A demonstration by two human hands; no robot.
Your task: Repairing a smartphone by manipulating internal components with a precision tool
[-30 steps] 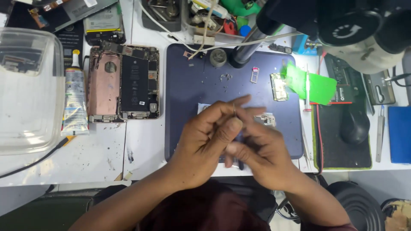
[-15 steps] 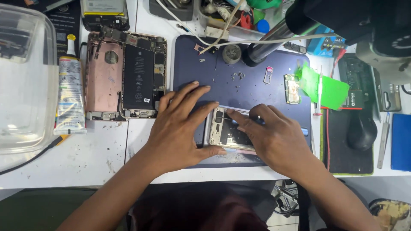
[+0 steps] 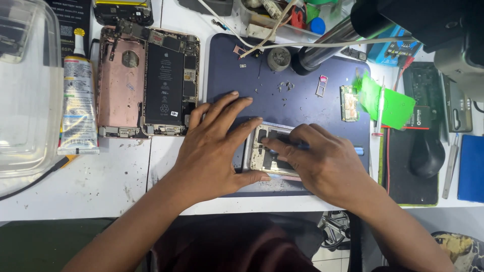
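A small opened phone frame (image 3: 266, 153) lies on the dark blue work mat (image 3: 297, 108). My left hand (image 3: 212, 146) rests flat on the mat at the frame's left side, fingers spread along its top edge and thumb along its bottom edge, steadying it. From the right, my right hand (image 3: 325, 166) covers part of the frame. It pinches a thin bluish tool (image 3: 301, 146) whose tip touches the frame's inside. The frame's right portion is hidden under that hand.
Left of the mat lie a disassembled rose-gold phone (image 3: 146, 83), a glue tube (image 3: 78, 100) and a clear plastic box (image 3: 25, 90). On the right are a small circuit board (image 3: 348, 103), a green card (image 3: 390, 106), a screwdriver (image 3: 380, 108), a mouse (image 3: 426, 153) and a microscope post (image 3: 322, 48).
A second ago both hands were clasped together above the mat. They have since parted and settled on the phone frame, the left steadying it, the right bringing the tool onto it.
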